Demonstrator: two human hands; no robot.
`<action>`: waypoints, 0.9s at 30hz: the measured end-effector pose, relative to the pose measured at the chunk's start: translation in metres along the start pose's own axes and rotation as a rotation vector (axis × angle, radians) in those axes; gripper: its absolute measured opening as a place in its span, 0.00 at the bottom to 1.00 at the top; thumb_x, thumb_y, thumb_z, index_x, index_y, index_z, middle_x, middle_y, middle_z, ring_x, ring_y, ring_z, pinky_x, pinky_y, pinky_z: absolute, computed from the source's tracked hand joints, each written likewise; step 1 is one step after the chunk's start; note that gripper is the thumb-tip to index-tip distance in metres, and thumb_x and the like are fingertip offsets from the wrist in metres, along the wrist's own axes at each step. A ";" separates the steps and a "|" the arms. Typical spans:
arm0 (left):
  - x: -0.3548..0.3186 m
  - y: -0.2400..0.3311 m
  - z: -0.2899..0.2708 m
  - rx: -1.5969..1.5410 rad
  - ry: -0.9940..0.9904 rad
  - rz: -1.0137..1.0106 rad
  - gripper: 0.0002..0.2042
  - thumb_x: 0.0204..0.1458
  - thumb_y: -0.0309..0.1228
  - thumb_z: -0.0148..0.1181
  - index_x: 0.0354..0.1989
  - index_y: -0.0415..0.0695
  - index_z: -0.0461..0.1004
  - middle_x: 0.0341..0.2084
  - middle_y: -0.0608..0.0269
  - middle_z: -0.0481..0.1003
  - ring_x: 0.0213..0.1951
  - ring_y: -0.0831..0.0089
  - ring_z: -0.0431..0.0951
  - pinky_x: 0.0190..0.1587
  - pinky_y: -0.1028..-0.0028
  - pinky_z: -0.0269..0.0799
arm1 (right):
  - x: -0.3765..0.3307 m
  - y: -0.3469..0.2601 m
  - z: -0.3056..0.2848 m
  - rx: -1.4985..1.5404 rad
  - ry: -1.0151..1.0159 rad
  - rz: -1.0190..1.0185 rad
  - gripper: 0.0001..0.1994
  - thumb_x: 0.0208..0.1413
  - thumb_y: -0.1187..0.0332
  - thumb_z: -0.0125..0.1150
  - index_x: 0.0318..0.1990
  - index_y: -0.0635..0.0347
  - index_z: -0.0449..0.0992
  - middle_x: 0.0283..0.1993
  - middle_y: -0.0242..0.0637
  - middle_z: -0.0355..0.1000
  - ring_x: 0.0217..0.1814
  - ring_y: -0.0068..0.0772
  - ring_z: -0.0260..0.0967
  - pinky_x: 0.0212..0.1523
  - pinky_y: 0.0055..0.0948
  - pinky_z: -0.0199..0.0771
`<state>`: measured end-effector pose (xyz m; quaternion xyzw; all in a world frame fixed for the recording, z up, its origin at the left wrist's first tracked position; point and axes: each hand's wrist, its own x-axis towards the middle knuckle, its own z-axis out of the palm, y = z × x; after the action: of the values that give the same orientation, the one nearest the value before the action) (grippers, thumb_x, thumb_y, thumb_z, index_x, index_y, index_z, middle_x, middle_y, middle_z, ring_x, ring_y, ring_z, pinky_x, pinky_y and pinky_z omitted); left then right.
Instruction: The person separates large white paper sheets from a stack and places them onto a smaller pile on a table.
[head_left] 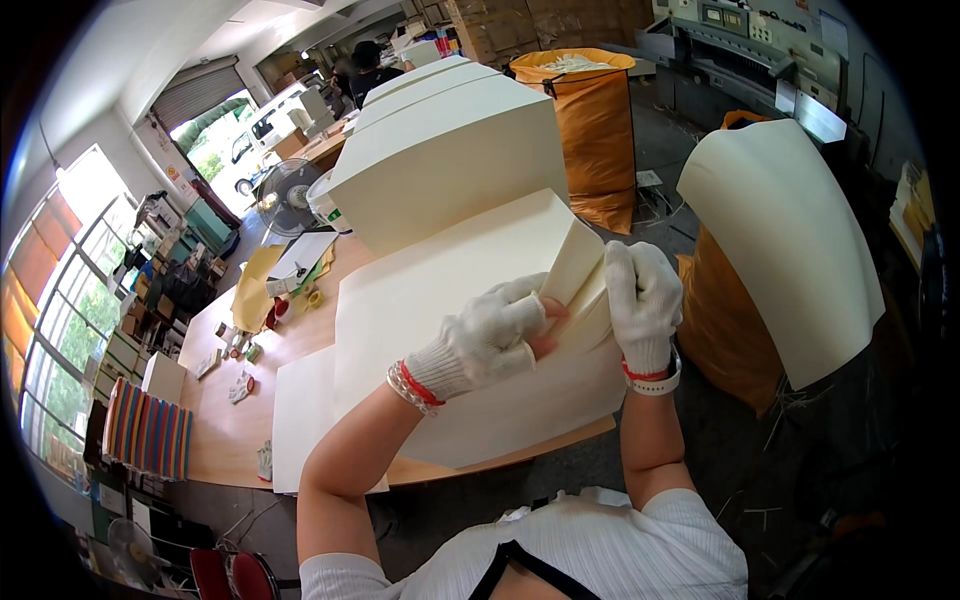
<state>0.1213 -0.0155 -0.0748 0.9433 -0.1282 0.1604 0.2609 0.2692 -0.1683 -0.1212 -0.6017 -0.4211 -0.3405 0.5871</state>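
Observation:
A stack of large cream paper sheets lies on the table in front of me, its right corner lifted and curled back. My right hand, in a white knit glove, is closed on the edge of the lifted sheets. My left hand wears a matching glove with bare fingertips. Its fingers are spread against the curled sheets, the tips a little blurred and partly among the paper edges. How many sheets are lifted cannot be made out.
Behind the stack rises a tall block of cream paper. Orange sacks stand to the right, one under a large bent sheet. Tape rolls and spare gloves lie on the wooden table at left, near a fan. Another person is far back.

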 end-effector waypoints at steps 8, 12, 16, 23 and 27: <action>-0.001 -0.005 0.004 -0.028 0.089 0.057 0.21 0.47 0.21 0.68 0.52 0.46 0.75 0.50 0.52 0.73 0.46 0.54 0.76 0.48 0.65 0.73 | 0.000 0.001 -0.002 0.019 -0.013 0.007 0.02 0.57 0.77 0.58 0.32 0.65 0.74 0.20 0.36 0.58 0.22 0.37 0.59 0.24 0.35 0.61; -0.001 0.000 -0.001 0.101 0.020 0.051 0.19 0.45 0.19 0.67 0.47 0.45 0.75 0.59 0.49 0.70 0.50 0.54 0.77 0.49 0.65 0.75 | -0.001 0.000 -0.001 0.051 -0.005 0.072 0.04 0.58 0.77 0.59 0.30 0.65 0.74 0.20 0.36 0.58 0.22 0.37 0.59 0.24 0.35 0.61; 0.001 -0.003 0.000 0.002 0.025 0.063 0.18 0.47 0.23 0.68 0.48 0.46 0.77 0.60 0.48 0.69 0.50 0.54 0.78 0.49 0.64 0.75 | -0.001 0.000 0.000 0.032 0.021 0.071 0.06 0.59 0.76 0.58 0.30 0.65 0.74 0.20 0.36 0.58 0.22 0.38 0.59 0.24 0.35 0.61; 0.001 -0.003 0.005 0.041 0.114 0.029 0.16 0.46 0.24 0.70 0.46 0.45 0.77 0.61 0.44 0.68 0.49 0.53 0.79 0.48 0.65 0.77 | -0.001 0.003 -0.002 0.070 0.006 0.062 0.07 0.60 0.76 0.58 0.29 0.66 0.74 0.20 0.37 0.59 0.22 0.37 0.61 0.25 0.35 0.62; 0.000 -0.001 0.002 0.139 0.043 0.059 0.18 0.46 0.22 0.70 0.48 0.43 0.76 0.62 0.44 0.67 0.52 0.52 0.77 0.51 0.65 0.75 | 0.000 -0.001 -0.001 0.089 -0.008 0.113 0.07 0.59 0.76 0.58 0.28 0.65 0.74 0.20 0.36 0.59 0.22 0.37 0.60 0.25 0.35 0.61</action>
<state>0.1222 -0.0158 -0.0765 0.9513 -0.1390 0.1968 0.1924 0.2683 -0.1699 -0.1210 -0.5989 -0.4036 -0.2853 0.6301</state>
